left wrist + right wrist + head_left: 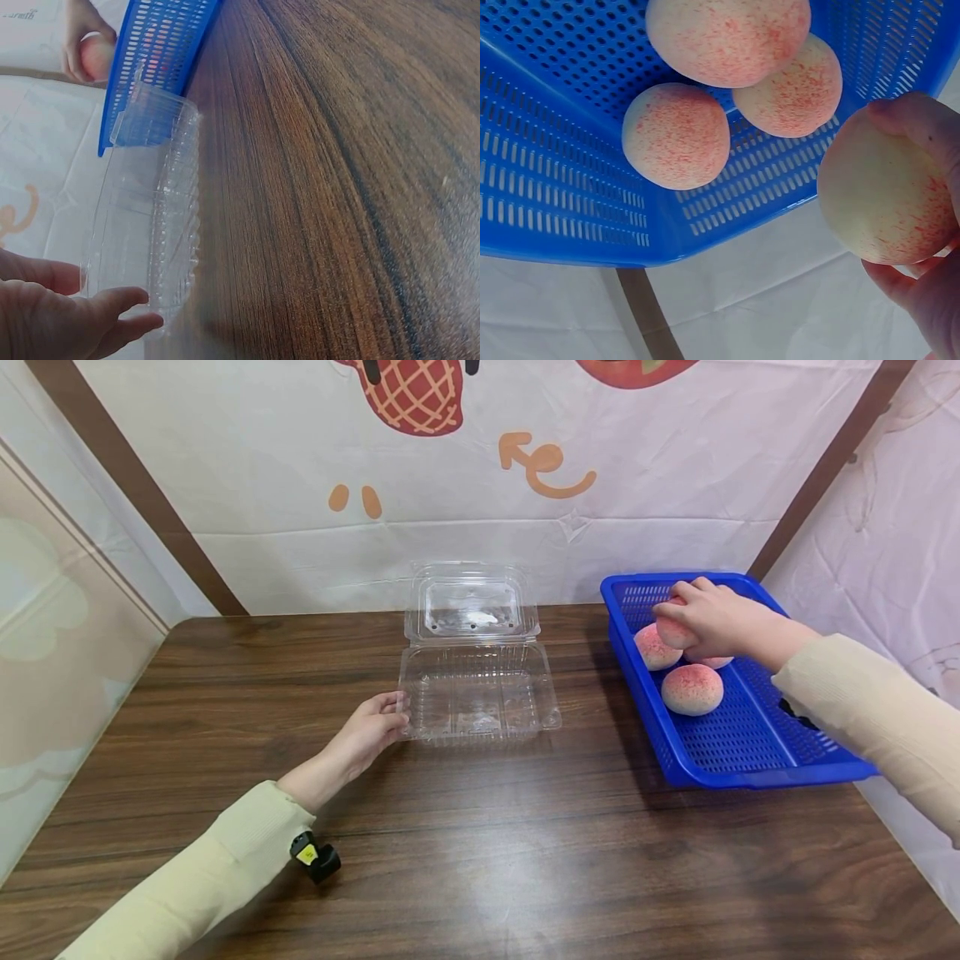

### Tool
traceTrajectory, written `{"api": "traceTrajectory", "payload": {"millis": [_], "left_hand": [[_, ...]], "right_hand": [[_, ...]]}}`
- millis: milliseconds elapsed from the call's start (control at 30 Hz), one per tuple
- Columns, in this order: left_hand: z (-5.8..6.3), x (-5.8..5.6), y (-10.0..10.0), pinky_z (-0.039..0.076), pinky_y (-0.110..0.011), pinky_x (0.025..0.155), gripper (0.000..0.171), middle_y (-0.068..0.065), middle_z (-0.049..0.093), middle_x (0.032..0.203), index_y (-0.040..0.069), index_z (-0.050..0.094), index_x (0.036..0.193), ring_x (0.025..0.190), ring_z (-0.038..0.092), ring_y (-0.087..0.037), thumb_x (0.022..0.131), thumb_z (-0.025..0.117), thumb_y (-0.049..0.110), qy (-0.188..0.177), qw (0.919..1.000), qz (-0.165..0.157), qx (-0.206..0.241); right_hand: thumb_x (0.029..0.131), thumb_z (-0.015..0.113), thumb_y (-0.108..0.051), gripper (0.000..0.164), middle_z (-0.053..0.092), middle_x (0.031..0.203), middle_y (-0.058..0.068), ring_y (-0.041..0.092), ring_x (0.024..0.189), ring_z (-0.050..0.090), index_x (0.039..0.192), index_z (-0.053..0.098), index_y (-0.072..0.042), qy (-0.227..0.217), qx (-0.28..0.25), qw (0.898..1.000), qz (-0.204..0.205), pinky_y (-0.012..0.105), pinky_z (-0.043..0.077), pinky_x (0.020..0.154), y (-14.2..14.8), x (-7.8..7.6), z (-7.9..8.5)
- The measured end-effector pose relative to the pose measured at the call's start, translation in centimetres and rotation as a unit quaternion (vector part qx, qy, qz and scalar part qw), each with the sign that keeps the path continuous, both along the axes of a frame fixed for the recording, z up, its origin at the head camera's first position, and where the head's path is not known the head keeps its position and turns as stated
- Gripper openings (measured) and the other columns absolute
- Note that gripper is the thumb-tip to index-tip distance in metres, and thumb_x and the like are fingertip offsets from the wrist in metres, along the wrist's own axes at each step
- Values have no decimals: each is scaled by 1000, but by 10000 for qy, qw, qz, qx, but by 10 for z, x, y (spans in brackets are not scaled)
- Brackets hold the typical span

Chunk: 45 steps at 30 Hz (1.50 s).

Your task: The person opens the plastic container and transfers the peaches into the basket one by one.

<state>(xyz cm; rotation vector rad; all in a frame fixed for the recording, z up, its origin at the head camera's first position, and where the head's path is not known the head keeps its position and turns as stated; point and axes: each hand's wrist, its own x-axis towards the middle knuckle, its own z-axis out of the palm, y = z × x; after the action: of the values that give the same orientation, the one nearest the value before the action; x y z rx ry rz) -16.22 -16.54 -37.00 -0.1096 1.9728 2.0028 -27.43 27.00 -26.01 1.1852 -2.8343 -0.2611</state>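
Observation:
A clear plastic clamshell container [477, 714] stands on the table, its lid [472, 602] raised at the back. My left hand [367, 731] pinches the container's left edge between thumb and fingers. At the right is a blue plastic basket [651, 714]. Above its far left part my right hand [723, 618] grips a pink and cream peach [885, 195], held higher than the others. Three peaches lie in the basket: a front one [692, 690], a left one [654, 647] and one partly hidden under my right hand [718, 662]. I see nothing inside the container.
The brown wooden table [480, 835] extends in front of the container and to its left. A white printed cloth [285, 543] hangs directly behind the table, with more cloth at both sides. The basket's raised rim stands between the peaches and the container.

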Motion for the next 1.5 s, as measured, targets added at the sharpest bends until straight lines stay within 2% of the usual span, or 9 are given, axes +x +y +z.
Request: {"api": "traceTrajectory", "payload": {"millis": [300,600,800,1067,1333,1500], "left_hand": [[1,0,1,37,-26,94,54,-29,15,143,-16,7,137,127,22,-32,90,31,-8,15,10000,2,50],[-1,-1,2,41,-18,84,53,-29,19,140,-16,9,137,123,26,-30,90,32,-8,21,10000,56,20],[0,-1,3,41,-17,83,53,-29,19,140,-16,9,137,123,26,-30,90,31,-8,24,10000,72,18],[0,0,2,40,-18,86,53,-30,16,142,-16,8,137,127,22,-33,90,31,-8,14,10000,22,42],[-1,1,1,41,-18,83,53,-31,17,140,-16,8,137,124,25,-31,90,31,-7,61,10000,-21,-6],[-1,0,1,40,-17,83,54,-31,16,141,-16,8,137,125,23,-32,89,31,-8,61,10000,-40,22]], "right_hand": [[62,77,-17,57,49,102,22,43,93,46,114,57,-1,140,17,9999,48,55,44,69,12,-1,-5],[64,75,-20,54,49,100,22,43,90,45,112,57,-1,192,-95,9997,-142,56,43,67,25,-2,-6],[61,78,-16,57,48,101,23,45,91,43,113,57,-1,32,-8,9991,-416,57,43,65,31,-1,-6],[57,80,-16,60,48,99,29,47,87,44,110,56,1,-189,-32,9981,-589,57,39,72,38,-7,-10],[64,77,-19,60,50,99,30,47,90,46,114,54,5,-659,138,9909,-1169,57,39,77,42,-9,-11],[65,76,-20,61,49,99,30,47,89,47,115,52,4,-848,129,9853,-1480,58,41,75,47,-10,-13]]}}
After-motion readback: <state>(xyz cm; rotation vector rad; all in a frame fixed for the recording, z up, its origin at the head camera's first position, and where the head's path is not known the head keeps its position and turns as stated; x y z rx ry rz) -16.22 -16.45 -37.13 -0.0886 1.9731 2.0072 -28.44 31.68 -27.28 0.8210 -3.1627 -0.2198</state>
